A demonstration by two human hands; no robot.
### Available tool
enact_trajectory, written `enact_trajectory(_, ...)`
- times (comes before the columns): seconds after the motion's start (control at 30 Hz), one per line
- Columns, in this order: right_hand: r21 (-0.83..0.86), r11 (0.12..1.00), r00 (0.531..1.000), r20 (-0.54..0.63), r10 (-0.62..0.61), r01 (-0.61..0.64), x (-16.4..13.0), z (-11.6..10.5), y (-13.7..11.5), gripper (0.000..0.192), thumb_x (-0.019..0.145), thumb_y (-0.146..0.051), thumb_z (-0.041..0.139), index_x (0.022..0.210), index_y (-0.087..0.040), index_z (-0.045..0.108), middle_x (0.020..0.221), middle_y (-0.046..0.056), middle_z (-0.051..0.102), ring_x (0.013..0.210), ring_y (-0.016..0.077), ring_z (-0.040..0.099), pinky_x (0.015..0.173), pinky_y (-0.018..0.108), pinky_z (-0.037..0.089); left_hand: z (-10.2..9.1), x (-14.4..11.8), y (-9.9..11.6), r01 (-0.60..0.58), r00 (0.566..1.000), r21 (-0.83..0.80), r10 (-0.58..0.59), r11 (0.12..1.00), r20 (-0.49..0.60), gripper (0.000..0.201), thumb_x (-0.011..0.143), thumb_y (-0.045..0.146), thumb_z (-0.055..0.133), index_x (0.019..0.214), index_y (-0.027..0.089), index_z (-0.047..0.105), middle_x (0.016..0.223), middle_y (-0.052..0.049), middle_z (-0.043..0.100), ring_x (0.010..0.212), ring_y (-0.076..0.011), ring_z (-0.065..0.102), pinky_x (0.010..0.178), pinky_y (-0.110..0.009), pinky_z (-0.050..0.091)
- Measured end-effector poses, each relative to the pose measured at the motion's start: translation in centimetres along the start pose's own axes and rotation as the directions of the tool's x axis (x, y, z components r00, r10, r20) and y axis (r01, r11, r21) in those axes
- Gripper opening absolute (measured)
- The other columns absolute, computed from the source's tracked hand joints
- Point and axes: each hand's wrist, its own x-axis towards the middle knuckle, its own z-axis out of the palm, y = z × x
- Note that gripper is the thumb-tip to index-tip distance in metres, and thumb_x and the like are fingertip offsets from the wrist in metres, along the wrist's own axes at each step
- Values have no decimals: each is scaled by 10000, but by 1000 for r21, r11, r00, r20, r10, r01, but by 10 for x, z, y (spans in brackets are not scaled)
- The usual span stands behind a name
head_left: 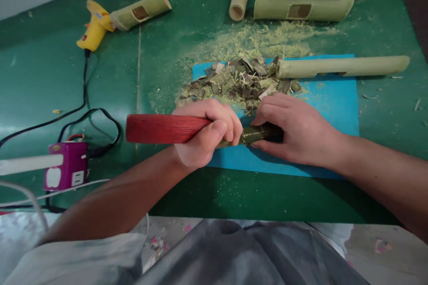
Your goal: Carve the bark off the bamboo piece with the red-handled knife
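Gripping a red wooden handle [163, 129] is the left hand [209, 132]; the right hand [296, 129] holds dark-green bamboo piece [252, 134], perhaps unfinished; windowed pale-green bamboo tubes [282, 9] look cut.

And here's the red handle [160, 128], wood by its streaky grain, semi-matt! Bamboo piece [250, 134]: skin flecked w/ pale, rough-looking spots. Bamboo chips [245, 79], v. rough & splintery. Blue sheet [334, 102] matt, paper-like; green tabletop [384, 156] smooth, slightly glossy. 2 plastic-lookers, glue gun [96, 29] & purple box [72, 158], smooth-shelled.
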Motion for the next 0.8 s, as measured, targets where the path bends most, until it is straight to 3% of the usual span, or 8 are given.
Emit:
enact_trajectory(0.2,3,1000,1000,-1,-8,8,1,0,1,161,823,-325,699,877,-204,607,844,53,593,820,220,514,723,351,372,1,-1,-1,33,999,9,-33,999,13,318,973,290,656,691,156,593,600,-14,648,536,-87,604,530,-202,465)
enact_trajectory(0.5,6,1000,1000,-12,6,-6,-1,1,0,142,827,-310,699,870,-210,608,848,54,601,827,220,528,727,350,378,3,-4,1,-32,999,59,32,998,-16,265,983,280,643,757,140,652,711,-37,720,525,-67,617,502,-176,488)
enact_trajectory(0.8,1,1000,1000,5,12,-12,0,0,0,149,823,-321,697,876,-215,606,847,55,594,834,229,526,726,357,377,2,-2,-3,-12,1000,41,12,999,-4,315,976,283,645,692,152,601,606,-12,652,542,-87,624,546,-199,500)
